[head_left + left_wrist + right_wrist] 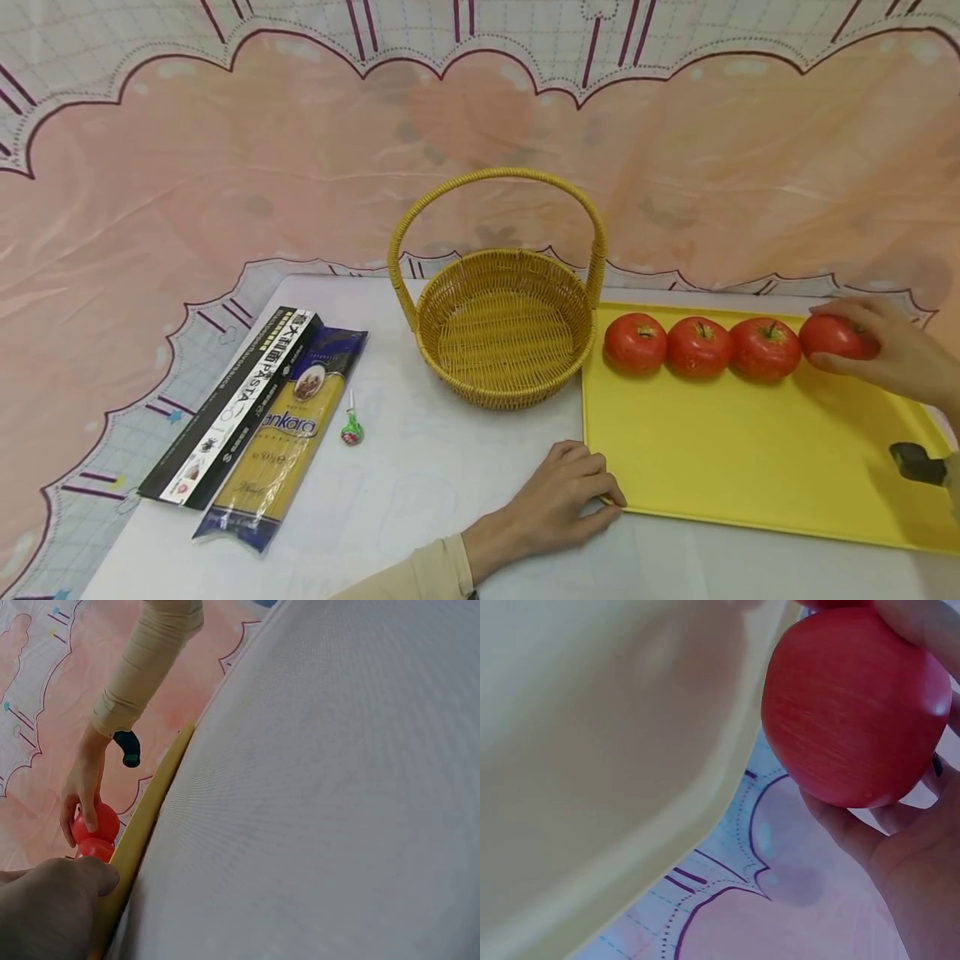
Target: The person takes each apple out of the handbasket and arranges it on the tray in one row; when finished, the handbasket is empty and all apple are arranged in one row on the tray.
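Observation:
Several red apples stand in a row along the back of a yellow tray (720, 450). My right hand (892, 342) grips the rightmost apple (834, 337), thumb on the near side and fingers over the far side. In the right wrist view that apple (855, 709) sits between thumb and fingers, beside the tray's rim (727, 802). To its left are another apple (767, 348), a third apple (700, 347) and the leftmost apple (636, 343). My left hand (558, 496) holds the tray's front left corner with its fingers and thumb.
Left of the tray stands a yellow woven basket (506, 342) with a tall arched handle, nothing in it. Farther left on the white table (405, 483) lie a black pasta box (232, 404), a spaghetti packet (288, 433) and a green-wrapped lollipop (352, 427). A patterned cloth (322, 167) hangs behind.

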`<action>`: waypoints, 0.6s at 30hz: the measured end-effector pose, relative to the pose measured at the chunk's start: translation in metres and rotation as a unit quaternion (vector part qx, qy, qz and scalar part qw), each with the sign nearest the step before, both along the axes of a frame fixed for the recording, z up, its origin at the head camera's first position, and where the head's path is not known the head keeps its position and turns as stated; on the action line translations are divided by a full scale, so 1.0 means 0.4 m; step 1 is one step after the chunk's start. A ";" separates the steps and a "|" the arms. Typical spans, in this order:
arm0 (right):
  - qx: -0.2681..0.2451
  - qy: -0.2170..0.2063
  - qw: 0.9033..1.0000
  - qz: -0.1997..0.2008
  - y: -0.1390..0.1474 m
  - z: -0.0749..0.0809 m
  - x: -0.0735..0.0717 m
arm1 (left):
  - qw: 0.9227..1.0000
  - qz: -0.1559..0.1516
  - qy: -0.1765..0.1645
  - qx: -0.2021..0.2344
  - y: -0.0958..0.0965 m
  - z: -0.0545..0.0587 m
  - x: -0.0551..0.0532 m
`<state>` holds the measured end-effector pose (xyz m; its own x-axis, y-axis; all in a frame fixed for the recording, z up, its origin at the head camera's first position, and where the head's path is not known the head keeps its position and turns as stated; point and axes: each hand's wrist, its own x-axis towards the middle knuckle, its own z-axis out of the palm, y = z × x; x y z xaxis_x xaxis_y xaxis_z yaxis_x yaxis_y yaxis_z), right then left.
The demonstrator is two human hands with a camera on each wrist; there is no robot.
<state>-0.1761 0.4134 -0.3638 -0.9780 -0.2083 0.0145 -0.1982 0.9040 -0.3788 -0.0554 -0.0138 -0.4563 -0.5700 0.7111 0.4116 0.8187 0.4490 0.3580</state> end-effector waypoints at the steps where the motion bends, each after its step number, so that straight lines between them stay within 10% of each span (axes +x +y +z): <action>1: -0.002 0.001 1.000 0.000 0.002 -0.003 0.001 | 1.000 0.000 0.004 -0.001 0.000 0.000 0.000; 18: 0.016 -0.040 0.999 0.012 0.014 -0.047 -0.016 | 1.000 0.001 0.019 0.001 -0.001 -0.005 -0.001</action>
<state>-0.1827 0.4189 -0.3825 -0.9705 -0.2304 -0.0709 -0.1897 0.9115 -0.3648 -0.0559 -0.0143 -0.4581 -0.5553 0.7096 0.4337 0.8308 0.4497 0.3280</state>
